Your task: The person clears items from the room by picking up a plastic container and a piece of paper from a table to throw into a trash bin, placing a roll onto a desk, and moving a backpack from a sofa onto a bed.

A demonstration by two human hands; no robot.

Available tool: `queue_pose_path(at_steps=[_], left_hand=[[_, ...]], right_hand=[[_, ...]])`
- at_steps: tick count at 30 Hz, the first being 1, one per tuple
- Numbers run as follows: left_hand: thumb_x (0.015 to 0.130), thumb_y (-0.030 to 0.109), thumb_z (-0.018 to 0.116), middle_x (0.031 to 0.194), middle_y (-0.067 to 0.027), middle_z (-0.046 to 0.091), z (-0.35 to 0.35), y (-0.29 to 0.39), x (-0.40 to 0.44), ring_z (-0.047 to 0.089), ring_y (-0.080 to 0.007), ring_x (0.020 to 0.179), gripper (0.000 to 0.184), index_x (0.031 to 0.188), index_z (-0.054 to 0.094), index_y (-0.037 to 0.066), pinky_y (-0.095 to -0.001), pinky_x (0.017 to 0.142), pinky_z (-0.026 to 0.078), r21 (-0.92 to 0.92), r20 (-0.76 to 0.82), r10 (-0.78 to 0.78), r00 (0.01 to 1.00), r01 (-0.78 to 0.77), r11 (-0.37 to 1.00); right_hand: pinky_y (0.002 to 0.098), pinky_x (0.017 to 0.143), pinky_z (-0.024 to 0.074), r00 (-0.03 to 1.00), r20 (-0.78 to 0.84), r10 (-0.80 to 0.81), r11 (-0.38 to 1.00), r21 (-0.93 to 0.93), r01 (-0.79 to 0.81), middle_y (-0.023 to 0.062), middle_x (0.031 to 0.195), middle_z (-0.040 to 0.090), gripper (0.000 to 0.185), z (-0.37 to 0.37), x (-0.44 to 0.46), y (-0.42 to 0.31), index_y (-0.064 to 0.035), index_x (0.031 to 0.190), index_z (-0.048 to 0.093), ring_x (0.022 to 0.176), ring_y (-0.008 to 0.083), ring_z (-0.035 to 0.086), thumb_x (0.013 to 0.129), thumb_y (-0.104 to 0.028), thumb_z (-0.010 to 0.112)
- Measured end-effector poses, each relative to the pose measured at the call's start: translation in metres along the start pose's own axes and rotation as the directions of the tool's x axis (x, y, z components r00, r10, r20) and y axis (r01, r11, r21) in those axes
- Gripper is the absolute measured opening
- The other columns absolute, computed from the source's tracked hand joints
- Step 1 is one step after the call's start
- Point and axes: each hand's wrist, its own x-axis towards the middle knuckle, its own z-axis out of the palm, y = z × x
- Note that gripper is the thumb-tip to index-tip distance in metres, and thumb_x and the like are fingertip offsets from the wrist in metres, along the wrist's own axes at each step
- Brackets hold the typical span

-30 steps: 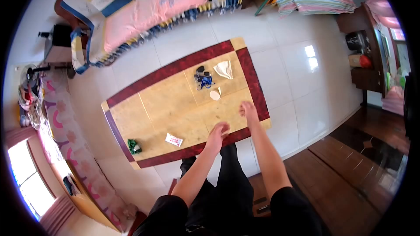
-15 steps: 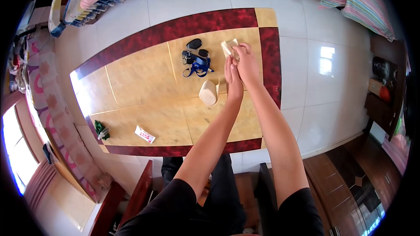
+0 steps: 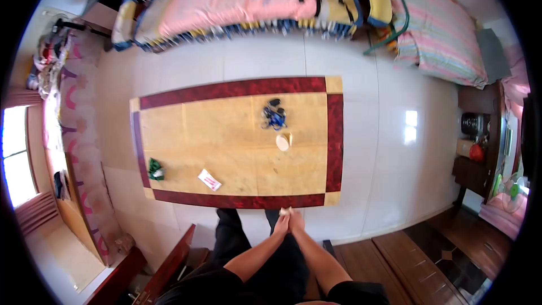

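Observation:
My left hand (image 3: 282, 226) and my right hand (image 3: 296, 223) are close together just off the table's near edge, above my legs. Both are closed, with fingers around a small cream folded cloth (image 3: 285, 212); its exact kind is hard to make out at this size. On the table (image 3: 209, 130) a cream cup with a handle (image 3: 283, 143) stands apart from my hands. Behind it lies a bunch of keys with a blue strap (image 3: 275, 117). A white packet with red print (image 3: 209, 179) lies near the front edge, left of my hands.
A crumpled green bundle (image 3: 156, 169) sits at the table's left front corner. Beyond the table is a sofa with a pink cover (image 3: 237, 8). A striped-covered bed (image 3: 435, 39) is at the far right, dark wooden cabinets (image 3: 395, 254) at the near right.
Both hands have drawn back from the table's far right part to off its near edge, carrying the cream cloth. My view has moved back, so more of the room shows.

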Motion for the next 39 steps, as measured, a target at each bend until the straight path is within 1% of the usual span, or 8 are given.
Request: queue_pose_path(at_steps=[3, 7, 11, 17, 22, 24, 28, 39], left_hand=[[0.085, 0.041, 0.049, 0.104, -0.0041, 0.057, -0.041, 0.038, -0.069, 0.056, -0.0177, 0.093, 0.035, 0.105, 0.052, 0.013, -0.0354, 0.072, 0.048, -0.022, 0.083, -0.317, 0.945, 0.32, 0.947], [0.078, 0.041, 0.054, 0.1, -0.0035, 0.055, -0.093, 0.108, -0.124, 0.054, -0.0203, 0.088, 0.035, 0.103, 0.052, 0.016, -0.0357, 0.075, 0.046, 0.159, 0.009, -0.162, 0.987, 0.159, 0.974], [0.081, 0.023, 0.05, 0.064, 0.001, 0.049, -0.201, 0.152, -0.176, 0.047, -0.0122, 0.052, 0.01, 0.078, 0.054, 0.014, -0.0288, 0.049, 0.042, -0.348, 0.046, 0.294, 0.955, -0.26, 0.9], [0.083, 0.024, 0.049, 0.077, 0.0002, 0.051, -0.361, 0.173, -0.312, 0.052, -0.0138, 0.07, 0.013, 0.087, 0.051, 0.012, -0.0301, 0.066, 0.045, -0.576, -0.107, 0.236, 0.966, -0.254, 0.777], [0.083, 0.021, 0.052, 0.075, 0.002, 0.053, -0.486, 0.134, -0.333, 0.05, -0.007, 0.055, 0.01, 0.088, 0.05, 0.013, -0.0193, 0.048, 0.04, -0.714, -0.331, 0.262, 0.906, -0.422, 0.559], [0.083, 0.023, 0.054, 0.079, 0.0023, 0.054, -0.526, 0.114, -0.336, 0.052, -0.0081, 0.063, 0.013, 0.091, 0.05, 0.014, -0.0217, 0.054, 0.042, -0.639, -0.412, 0.34, 0.845, -0.534, 0.553], [0.08, 0.024, 0.058, 0.087, 0.0012, 0.054, -0.577, 0.106, -0.377, 0.052, -0.0114, 0.076, 0.022, 0.098, 0.048, 0.016, -0.0335, 0.072, 0.041, -0.781, -0.5, 0.157, 0.852, -0.522, 0.343], [0.082, 0.025, 0.059, 0.081, -0.0023, 0.059, -0.721, 0.142, -0.414, 0.056, -0.013, 0.074, 0.02, 0.09, 0.056, 0.008, -0.0297, 0.07, 0.046, -0.726, -0.679, 0.07, 0.731, -0.682, 0.084]], right_hand=[[0.045, 0.075, 0.0468, 0.988, -0.074, -0.134, 0.99, 0.039, 0.137, 0.0189, 0.1, 0.055, 0.029, -0.01, -0.083, -0.041, -0.0067, 0.096, 0.054, 0.091, 0.0365, 0.056, 0.077, -0.027, 0.05], [0.0445, 0.077, 0.0468, 0.958, -0.132, -0.254, 0.962, 0.072, 0.265, 0.0215, 0.099, 0.056, 0.031, -0.005, -0.132, -0.125, -0.004, 0.095, 0.054, 0.09, 0.0373, 0.056, 0.076, -0.028, 0.051], [0.0441, 0.07, 0.0457, 0.738, -0.238, -0.631, 0.774, -0.136, 0.618, 0.0198, 0.087, 0.06, 0.019, 0.033, -0.191, -0.238, -0.0047, 0.087, 0.058, 0.085, 0.0364, 0.057, 0.077, -0.021, 0.055], [0.0349, 0.073, 0.0465, 0.504, -0.056, -0.862, 0.503, 0.032, 0.864, 0.0155, 0.09, 0.06, 0.023, 0.137, -0.307, -0.35, -0.0013, 0.091, 0.063, 0.084, 0.0293, 0.059, 0.08, -0.02, 0.055], [0.0343, 0.079, 0.0438, 0.404, 0.286, -0.869, 0.45, 0.119, 0.885, 0.0169, 0.095, 0.058, 0.029, 0.234, -0.367, -0.406, 0.0017, 0.097, 0.06, 0.09, 0.0303, 0.056, 0.083, -0.022, 0.051], [0.0345, 0.08, 0.0437, 0.171, 0.414, -0.894, 0.212, 0.055, 0.976, 0.0171, 0.097, 0.057, 0.033, 0.257, -0.387, -0.431, 0.003, 0.102, 0.058, 0.092, 0.0306, 0.056, 0.083, -0.023, 0.051], [0.0341, 0.083, 0.0429, 0.062, 0.694, -0.717, 0.143, 0.059, 0.988, 0.017, 0.105, 0.054, 0.037, 0.304, -0.419, -0.473, 0.0005, 0.112, 0.053, 0.096, 0.0309, 0.054, 0.08, -0.02, 0.053], [0.0342, 0.088, 0.0407, -0.21, 0.806, -0.554, -0.038, 0.227, 0.973, 0.0181, 0.111, 0.051, 0.045, 0.438, -0.46, -0.641, 0.0015, 0.116, 0.049, 0.103, 0.0326, 0.05, 0.074, -0.014, 0.057]])
